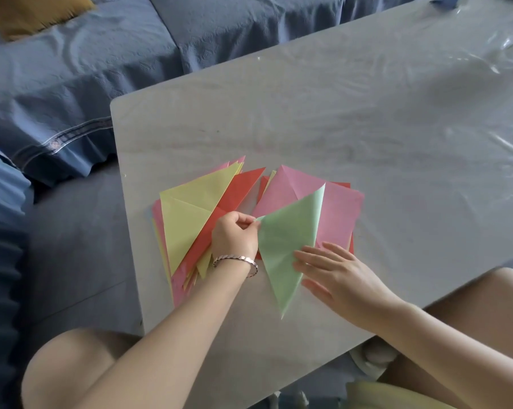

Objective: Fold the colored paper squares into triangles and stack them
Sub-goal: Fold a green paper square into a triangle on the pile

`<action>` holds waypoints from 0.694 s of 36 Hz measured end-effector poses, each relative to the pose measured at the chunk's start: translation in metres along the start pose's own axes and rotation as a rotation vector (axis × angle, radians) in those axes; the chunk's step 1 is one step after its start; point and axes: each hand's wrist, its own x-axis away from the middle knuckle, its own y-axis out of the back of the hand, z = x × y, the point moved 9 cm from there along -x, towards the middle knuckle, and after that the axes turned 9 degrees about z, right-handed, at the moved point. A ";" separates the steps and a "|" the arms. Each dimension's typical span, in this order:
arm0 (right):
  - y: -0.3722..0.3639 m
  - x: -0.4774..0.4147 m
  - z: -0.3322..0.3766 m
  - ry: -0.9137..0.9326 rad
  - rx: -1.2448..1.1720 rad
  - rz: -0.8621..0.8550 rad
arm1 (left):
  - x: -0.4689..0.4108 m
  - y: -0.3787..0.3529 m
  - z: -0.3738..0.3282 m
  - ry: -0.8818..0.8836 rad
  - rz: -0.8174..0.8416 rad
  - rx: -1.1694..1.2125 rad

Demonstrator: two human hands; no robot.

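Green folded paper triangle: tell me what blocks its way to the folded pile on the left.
Nothing visible does. The green folded paper triangle lies beside the pile of folded triangles; only the left hand, pinching its corner, is between them.

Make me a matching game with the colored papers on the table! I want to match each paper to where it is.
Things:
1. green paper
2. yellow triangle
3. pink square
4. red triangle

Places:
A. on top of the pile of folded triangles, at the left
B. flat on the table, partly under the green one
C. pinched at a corner by the left hand, pressed flat by the right hand
D. sticking out from under the yellow one

Pairs: 1-C, 2-A, 3-B, 4-D
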 end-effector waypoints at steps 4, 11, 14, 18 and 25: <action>0.001 -0.003 -0.017 -0.095 0.007 -0.005 | -0.001 0.000 0.001 -0.008 -0.004 -0.016; 0.014 -0.019 -0.054 -0.211 0.038 -0.144 | -0.001 -0.001 0.003 0.005 -0.002 -0.019; 0.018 -0.028 -0.067 -0.258 0.050 -0.173 | -0.001 -0.001 0.004 0.004 0.000 -0.014; 0.020 -0.037 -0.086 -0.325 0.013 -0.174 | -0.001 0.000 0.004 -0.004 0.000 -0.015; 0.018 -0.049 -0.105 -0.421 -0.039 -0.084 | 0.000 0.000 0.004 0.001 -0.008 -0.006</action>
